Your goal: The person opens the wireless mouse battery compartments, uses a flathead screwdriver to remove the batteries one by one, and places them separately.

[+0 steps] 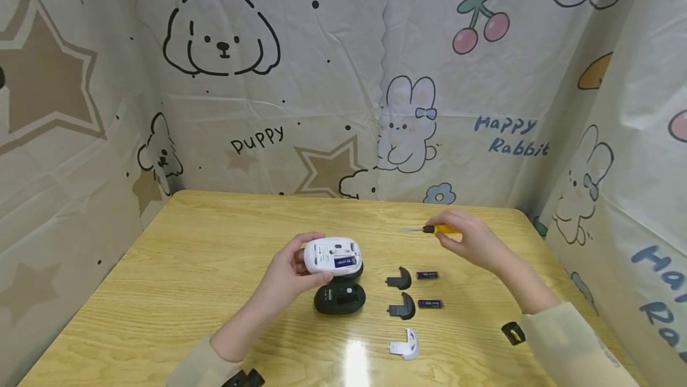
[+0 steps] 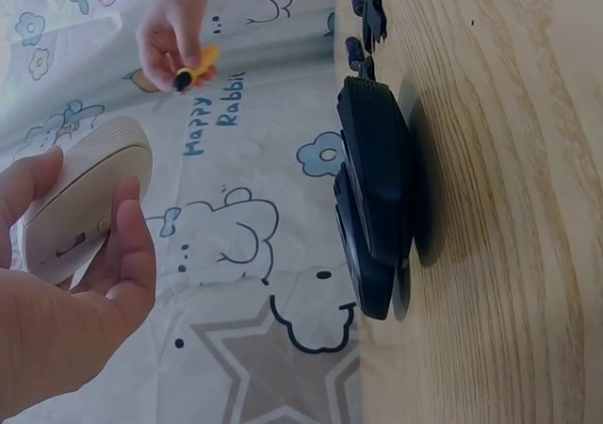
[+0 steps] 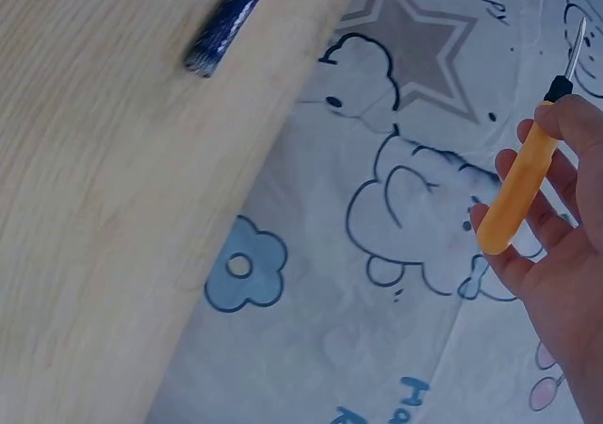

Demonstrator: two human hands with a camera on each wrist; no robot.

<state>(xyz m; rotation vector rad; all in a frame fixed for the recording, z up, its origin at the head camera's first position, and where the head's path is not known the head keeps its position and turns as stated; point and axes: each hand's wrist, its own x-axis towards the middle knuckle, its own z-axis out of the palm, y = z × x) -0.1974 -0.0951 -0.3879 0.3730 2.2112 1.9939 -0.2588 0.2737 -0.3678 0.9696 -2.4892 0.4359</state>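
Observation:
My left hand (image 1: 290, 274) grips a white computer mouse (image 1: 331, 255), turned underside up, with a blue battery in its open bay. In the left wrist view the white mouse (image 2: 89, 193) sits between thumb and fingers. My right hand (image 1: 467, 238) holds a small yellow-handled screwdriver (image 1: 437, 229) above the table, its tip pointing left; the right wrist view shows the yellow handle (image 3: 518, 193) lying across the fingers. Two black mice (image 1: 339, 297) lie stacked on the wooden table (image 1: 188, 268) just under the white one.
Two black battery covers (image 1: 399, 279) and two loose blue batteries (image 1: 427, 275) lie right of the black mice, with a white cover (image 1: 405, 344) nearer me. Cartoon-printed cloth walls (image 1: 322, 77) enclose the table on three sides.

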